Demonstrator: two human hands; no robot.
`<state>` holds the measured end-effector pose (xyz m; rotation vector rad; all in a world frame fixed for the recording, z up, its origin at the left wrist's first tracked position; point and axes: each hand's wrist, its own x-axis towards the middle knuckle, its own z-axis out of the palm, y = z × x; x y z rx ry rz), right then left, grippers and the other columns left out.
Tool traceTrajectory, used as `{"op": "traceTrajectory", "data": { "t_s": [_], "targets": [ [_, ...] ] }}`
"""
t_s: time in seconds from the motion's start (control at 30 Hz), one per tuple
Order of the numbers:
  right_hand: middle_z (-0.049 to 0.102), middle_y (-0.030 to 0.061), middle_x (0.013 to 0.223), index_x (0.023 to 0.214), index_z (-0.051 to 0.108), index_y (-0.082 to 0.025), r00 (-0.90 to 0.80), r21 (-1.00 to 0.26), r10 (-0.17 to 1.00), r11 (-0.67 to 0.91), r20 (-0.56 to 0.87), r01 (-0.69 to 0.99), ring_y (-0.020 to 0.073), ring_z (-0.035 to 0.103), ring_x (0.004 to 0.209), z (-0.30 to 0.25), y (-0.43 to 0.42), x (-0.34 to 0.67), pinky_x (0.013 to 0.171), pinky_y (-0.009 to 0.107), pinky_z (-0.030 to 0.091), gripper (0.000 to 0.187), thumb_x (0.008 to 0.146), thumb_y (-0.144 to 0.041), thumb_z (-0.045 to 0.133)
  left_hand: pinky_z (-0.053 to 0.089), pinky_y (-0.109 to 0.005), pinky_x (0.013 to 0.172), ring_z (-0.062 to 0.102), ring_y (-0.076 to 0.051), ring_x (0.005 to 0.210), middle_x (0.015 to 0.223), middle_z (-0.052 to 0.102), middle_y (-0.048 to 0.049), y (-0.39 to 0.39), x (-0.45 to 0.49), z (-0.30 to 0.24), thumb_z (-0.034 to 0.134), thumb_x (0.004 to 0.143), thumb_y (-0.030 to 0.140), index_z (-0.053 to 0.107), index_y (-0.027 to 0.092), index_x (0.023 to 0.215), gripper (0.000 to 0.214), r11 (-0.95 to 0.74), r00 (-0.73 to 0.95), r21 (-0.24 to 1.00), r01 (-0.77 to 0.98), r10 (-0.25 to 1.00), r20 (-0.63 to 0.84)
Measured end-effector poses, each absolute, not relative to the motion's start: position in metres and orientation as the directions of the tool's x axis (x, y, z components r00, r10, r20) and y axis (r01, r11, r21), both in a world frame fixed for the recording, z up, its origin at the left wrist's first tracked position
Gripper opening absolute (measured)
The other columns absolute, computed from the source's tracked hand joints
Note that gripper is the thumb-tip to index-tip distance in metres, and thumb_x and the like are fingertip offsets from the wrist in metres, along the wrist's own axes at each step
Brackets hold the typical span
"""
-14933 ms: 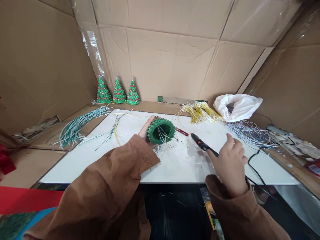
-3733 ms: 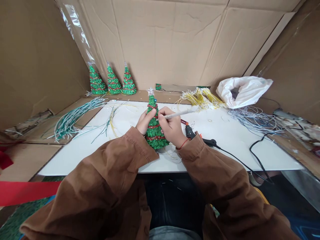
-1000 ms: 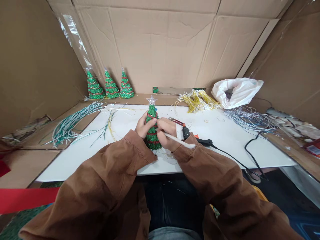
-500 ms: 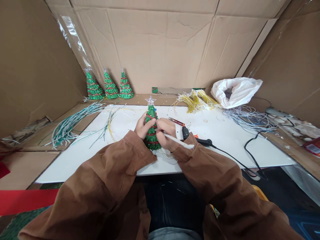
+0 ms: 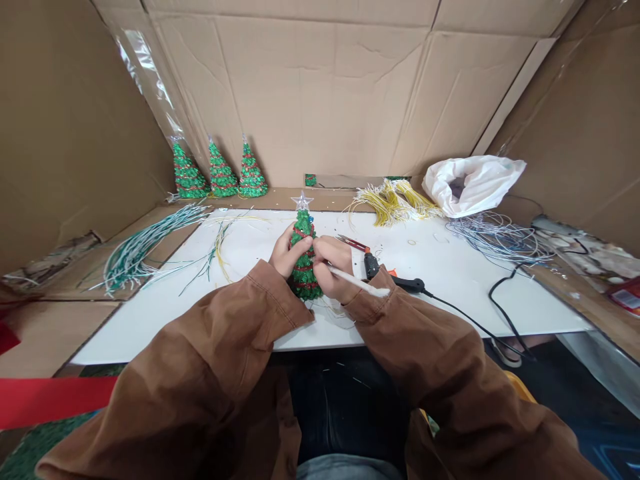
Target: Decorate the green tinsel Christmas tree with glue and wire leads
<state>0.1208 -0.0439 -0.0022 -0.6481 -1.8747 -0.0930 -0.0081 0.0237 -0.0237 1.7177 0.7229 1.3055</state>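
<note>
A small green Christmas tree (image 5: 305,273) with red garland and a clear star (image 5: 303,201) on top stands upright between my hands. My left hand (image 5: 289,255) is closed round its left side, thumb across the front. My right hand (image 5: 334,263) is closed in a pinch against the tree's right side. A thin white stick (image 5: 359,281) with a whitish, thicker end sticks out of my right hand toward the sleeve. Its other end is hidden by my fingers. Just beyond that hand lie red-handled snips (image 5: 354,243) and a black glue gun (image 5: 407,285), partly covered by my sleeve.
Three finished-looking trees (image 5: 224,172) stand at the back left. Green-and-white wires (image 5: 145,243) lie at left, yellow wires (image 5: 387,203) at the back. A white plastic bag (image 5: 480,180) and bluish wires (image 5: 495,237) are at right. Cardboard walls (image 5: 300,87) enclose the white tabletop (image 5: 165,317).
Both hands and the tree stay almost in place. At the lower right, part of a person's foot now shows more below the table edge.
</note>
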Motion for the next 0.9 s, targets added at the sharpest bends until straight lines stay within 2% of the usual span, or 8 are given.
{"op": "traceTrajectory", "data": {
  "t_s": [0.33, 0.53, 0.9],
  "targets": [
    [0.030, -0.0029, 0.057, 0.066, 0.018, -0.024, -0.248, -0.221, 0.363, 0.861, 0.898, 0.458, 0.0141, 0.033, 0.054, -0.0051, -0.0403, 0.1200, 0.053, 0.028, 0.031, 0.026, 0.065, -0.006, 0.038, 0.041, -0.028, 0.069, 0.048, -0.015, 0.070, 0.071, 0.049, 0.0010, 0.0248, -0.0091, -0.0247, 0.060, 0.071, 0.051, 0.051, 0.018, 0.083, 0.037, -0.494, 0.309, 0.869, -0.039, 0.821, 0.481],
    [0.032, -0.0024, 0.057, 0.066, 0.020, -0.023, -0.272, -0.226, 0.398, 0.838, 0.876, 0.497, 0.0143, 0.034, 0.054, -0.0017, -0.0447, 0.1214, 0.054, 0.029, 0.032, 0.026, 0.066, -0.006, 0.039, 0.041, -0.028, 0.070, 0.048, -0.015, 0.071, 0.072, 0.049, 0.0009, 0.0242, -0.0091, -0.0242, 0.060, 0.070, 0.052, 0.051, 0.018, 0.084, 0.038, -0.482, 0.317, 0.875, -0.038, 0.825, 0.468],
    [0.031, -0.0026, 0.056, 0.066, 0.019, -0.024, -0.251, -0.246, 0.396, 0.847, 0.884, 0.470, 0.0146, 0.034, 0.054, -0.0061, -0.0411, 0.1206, 0.054, 0.029, 0.032, 0.026, 0.065, -0.006, 0.039, 0.041, -0.029, 0.070, 0.049, -0.016, 0.071, 0.072, 0.050, 0.0005, 0.0226, -0.0093, -0.0223, 0.060, 0.070, 0.052, 0.051, 0.018, 0.083, 0.038, -0.482, 0.308, 0.876, -0.028, 0.829, 0.466]
  ]
}}
